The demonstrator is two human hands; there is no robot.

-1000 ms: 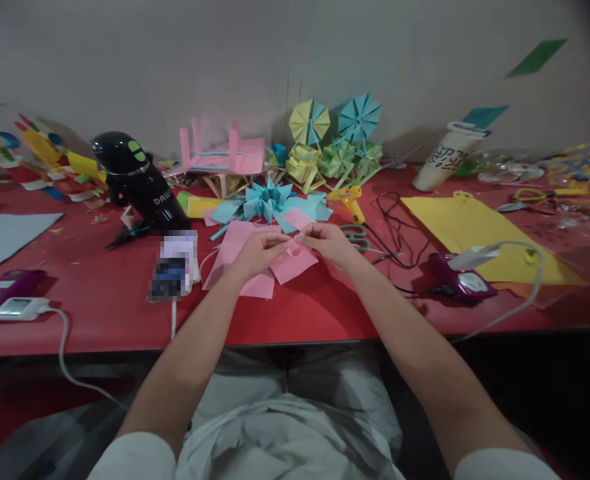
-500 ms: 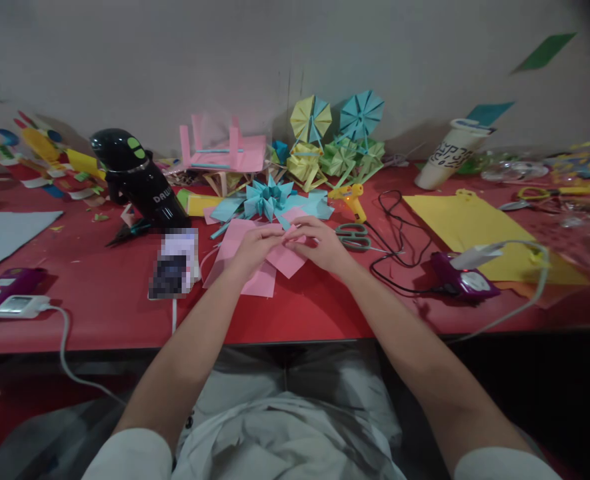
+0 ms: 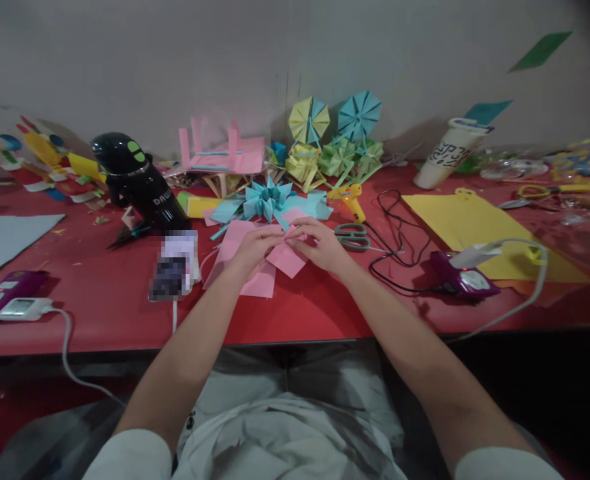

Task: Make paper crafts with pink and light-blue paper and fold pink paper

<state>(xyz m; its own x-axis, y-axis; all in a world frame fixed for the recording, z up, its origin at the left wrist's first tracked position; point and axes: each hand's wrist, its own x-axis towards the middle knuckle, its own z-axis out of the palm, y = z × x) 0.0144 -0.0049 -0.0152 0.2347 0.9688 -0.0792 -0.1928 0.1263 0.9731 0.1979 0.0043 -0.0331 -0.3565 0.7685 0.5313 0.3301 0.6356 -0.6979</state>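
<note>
My left hand (image 3: 255, 250) and my right hand (image 3: 321, 245) meet at the fingertips over the middle of the red table. Between them they pinch a small piece of pink paper (image 3: 287, 260), which hangs below the fingers. Fingers hide its upper part. Under my left hand lie larger pink sheets (image 3: 259, 287). Just behind the hands sits a blue folded-paper star (image 3: 267, 200) among flat blue papers (image 3: 315, 203). Green-handled scissors (image 3: 353, 237) rest right of my right hand, and a yellow glue gun (image 3: 349, 198) is behind them.
A black bottle (image 3: 142, 183) and a propped phone (image 3: 173, 267) stand left. To the right are a black cable (image 3: 399, 230), a purple power strip (image 3: 462, 277), yellow sheets (image 3: 439, 223) and a paper cup (image 3: 447, 157). Paper wheels (image 3: 359, 115) and a pink paper model (image 3: 249, 153) line the wall.
Both hands stay almost in place, still pinching the pink paper. Only slight finger movement and a small shift of the camera view show.
</note>
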